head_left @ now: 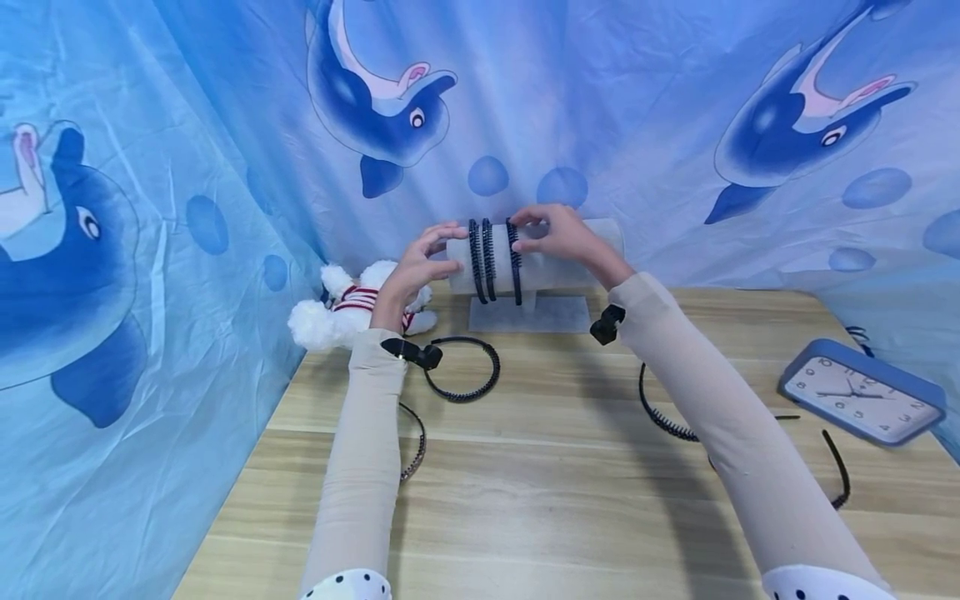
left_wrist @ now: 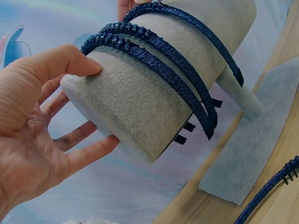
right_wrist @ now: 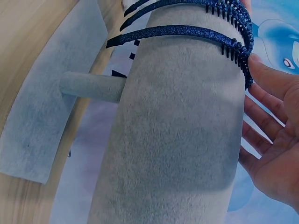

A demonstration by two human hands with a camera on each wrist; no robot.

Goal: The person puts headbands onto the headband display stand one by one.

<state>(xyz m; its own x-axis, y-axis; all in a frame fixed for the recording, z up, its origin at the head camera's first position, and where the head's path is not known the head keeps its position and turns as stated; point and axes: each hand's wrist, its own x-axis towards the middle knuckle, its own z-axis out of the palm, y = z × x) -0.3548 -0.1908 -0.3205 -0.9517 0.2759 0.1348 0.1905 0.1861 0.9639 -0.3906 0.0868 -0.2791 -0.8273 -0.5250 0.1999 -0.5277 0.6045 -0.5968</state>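
Three dark blue beaded headbands sit around a grey velvety display roll (head_left: pixel 570 271) on a flat base (head_left: pixel 495 317). Two headbands (left_wrist: pixel 163 77) are close together toward its left end. The third headband (right_wrist: pixel 182 31) sits apart, farther right. My right hand (head_left: pixel 562 233) pinches this one by its beaded part, thumb and forefinger at the beads, the other fingers along the back of the roll. At the roll's left end is my left hand (left_wrist: pixel 42 107), its thumb lying on the top edge and its spread, fairly straight fingers touching the end face.
A white plush toy (head_left: pixel 315 323) in red stripes lies behind my left forearm. More headbands lie on the wooden table (head_left: pixel 525 500): one (head_left: pixel 495 367) before the base, another (head_left: pixel 422 450) by my left sleeve, several around my right arm. A blue clock (head_left: pixel 862 392) stands right.
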